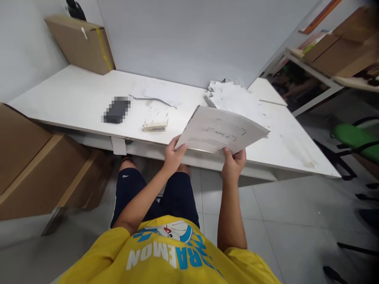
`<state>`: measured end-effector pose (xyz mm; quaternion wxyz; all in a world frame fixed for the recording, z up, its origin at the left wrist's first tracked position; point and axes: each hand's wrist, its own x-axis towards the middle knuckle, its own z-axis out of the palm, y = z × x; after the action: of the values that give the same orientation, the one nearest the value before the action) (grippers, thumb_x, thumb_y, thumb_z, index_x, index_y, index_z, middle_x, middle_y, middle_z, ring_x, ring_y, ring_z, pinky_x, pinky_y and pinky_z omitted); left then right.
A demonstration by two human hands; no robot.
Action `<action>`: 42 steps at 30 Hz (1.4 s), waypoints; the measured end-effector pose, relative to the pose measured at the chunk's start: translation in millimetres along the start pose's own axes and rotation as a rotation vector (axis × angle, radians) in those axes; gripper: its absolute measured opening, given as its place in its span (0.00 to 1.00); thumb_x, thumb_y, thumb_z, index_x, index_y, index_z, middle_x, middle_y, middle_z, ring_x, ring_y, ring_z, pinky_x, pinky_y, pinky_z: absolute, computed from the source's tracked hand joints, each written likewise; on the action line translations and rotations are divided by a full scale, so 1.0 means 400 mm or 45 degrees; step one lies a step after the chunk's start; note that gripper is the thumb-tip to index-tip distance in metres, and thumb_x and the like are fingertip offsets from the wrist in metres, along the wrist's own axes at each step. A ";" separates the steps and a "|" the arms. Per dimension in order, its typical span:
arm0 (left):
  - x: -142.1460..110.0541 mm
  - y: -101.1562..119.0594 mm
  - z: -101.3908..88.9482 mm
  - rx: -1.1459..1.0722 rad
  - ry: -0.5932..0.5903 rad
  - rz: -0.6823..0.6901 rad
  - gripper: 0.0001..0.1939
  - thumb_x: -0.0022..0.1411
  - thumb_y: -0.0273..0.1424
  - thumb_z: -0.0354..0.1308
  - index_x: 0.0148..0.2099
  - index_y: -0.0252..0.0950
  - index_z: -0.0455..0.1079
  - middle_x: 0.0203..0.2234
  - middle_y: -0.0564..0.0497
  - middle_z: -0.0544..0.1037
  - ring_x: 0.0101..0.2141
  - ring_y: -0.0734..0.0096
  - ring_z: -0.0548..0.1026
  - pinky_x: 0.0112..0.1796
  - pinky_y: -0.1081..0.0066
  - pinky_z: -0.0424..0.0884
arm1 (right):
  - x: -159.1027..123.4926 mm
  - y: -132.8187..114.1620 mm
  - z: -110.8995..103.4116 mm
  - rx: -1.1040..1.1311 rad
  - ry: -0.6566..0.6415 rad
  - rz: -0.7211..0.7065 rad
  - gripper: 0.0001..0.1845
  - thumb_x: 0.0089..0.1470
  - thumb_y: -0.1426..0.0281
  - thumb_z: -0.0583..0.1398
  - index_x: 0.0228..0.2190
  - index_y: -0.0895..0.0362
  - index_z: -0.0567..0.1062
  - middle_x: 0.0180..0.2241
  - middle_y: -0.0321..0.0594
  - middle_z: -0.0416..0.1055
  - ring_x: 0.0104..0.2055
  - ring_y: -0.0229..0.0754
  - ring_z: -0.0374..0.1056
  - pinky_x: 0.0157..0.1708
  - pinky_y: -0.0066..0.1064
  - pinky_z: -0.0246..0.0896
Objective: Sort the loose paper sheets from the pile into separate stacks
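Between my two hands a thin stack of printed paper sheets (207,128) is held tilted above the front of the white table. My left hand (174,156) pinches its lower left corner, thumb on top. At the lower right edge, my right hand (233,163) grips the sheets with the thumb over the print. Left of the sheets lies a small cream-coloured object (154,126), perhaps a stapler; its kind is not clear. Behind the sheets, a messy pile of papers (231,92) rests against the wall.
Loose sheets (162,92) lie mid-table, and a dark pixelated flat object (117,110) is at the left. A taped cardboard box (83,43) stands at the back left. Open cardboard boxes (38,173) flank the table's left side. A green chair (358,138) is at the right.
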<state>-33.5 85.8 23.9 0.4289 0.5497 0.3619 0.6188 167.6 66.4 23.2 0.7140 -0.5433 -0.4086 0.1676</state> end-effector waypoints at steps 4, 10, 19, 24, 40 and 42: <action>0.079 0.004 -0.062 0.233 0.228 0.400 0.27 0.65 0.47 0.57 0.62 0.41 0.62 0.51 0.42 0.76 0.56 0.59 0.72 0.58 0.56 0.66 | 0.072 0.052 0.010 -0.045 0.021 0.089 0.23 0.41 0.62 0.63 0.41 0.57 0.73 0.38 0.41 0.75 0.42 0.43 0.70 0.48 0.39 0.65; 0.044 -0.022 -0.211 0.728 0.467 0.463 0.19 0.69 0.46 0.49 0.51 0.40 0.71 0.47 0.42 0.76 0.60 0.55 0.66 0.61 0.54 0.61 | 0.020 0.095 -0.040 -0.322 0.100 0.032 0.15 0.46 0.60 0.61 0.35 0.56 0.71 0.33 0.38 0.72 0.40 0.44 0.68 0.46 0.37 0.64; 0.038 -0.028 -0.235 0.866 0.482 0.415 0.18 0.70 0.43 0.47 0.51 0.40 0.72 0.47 0.42 0.76 0.64 0.54 0.59 0.64 0.53 0.55 | -0.015 0.118 -0.036 -0.081 0.269 0.084 0.24 0.43 0.58 0.64 0.42 0.54 0.71 0.44 0.44 0.74 0.52 0.50 0.68 0.55 0.42 0.62; 0.104 -0.016 -0.234 1.159 0.267 0.339 0.20 0.67 0.34 0.50 0.59 0.41 0.69 0.60 0.43 0.70 0.68 0.48 0.51 0.66 0.46 0.45 | -0.058 0.116 -0.088 -0.009 -0.008 0.350 0.22 0.37 0.62 0.68 0.37 0.55 0.75 0.37 0.38 0.78 0.45 0.47 0.73 0.51 0.41 0.65; 0.092 -0.050 -0.184 1.173 0.050 0.125 0.33 0.59 0.16 0.41 0.62 0.44 0.63 0.66 0.48 0.62 0.70 0.58 0.47 0.65 0.45 0.47 | -0.047 0.042 -0.007 -0.086 -0.455 0.678 0.24 0.36 0.64 0.70 0.39 0.56 0.78 0.37 0.42 0.81 0.39 0.50 0.76 0.42 0.41 0.71; 0.092 -0.042 -0.185 1.151 0.037 0.093 0.33 0.58 0.15 0.40 0.61 0.44 0.63 0.65 0.48 0.63 0.70 0.58 0.47 0.65 0.45 0.48 | -0.049 0.043 -0.005 -0.083 -0.448 0.693 0.24 0.36 0.64 0.70 0.39 0.56 0.78 0.37 0.42 0.80 0.39 0.49 0.76 0.41 0.41 0.71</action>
<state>-105.4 127.8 12.1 0.1188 0.6855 0.5820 0.4209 160.6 57.7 -0.5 0.5436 -0.6178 -0.3708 0.4305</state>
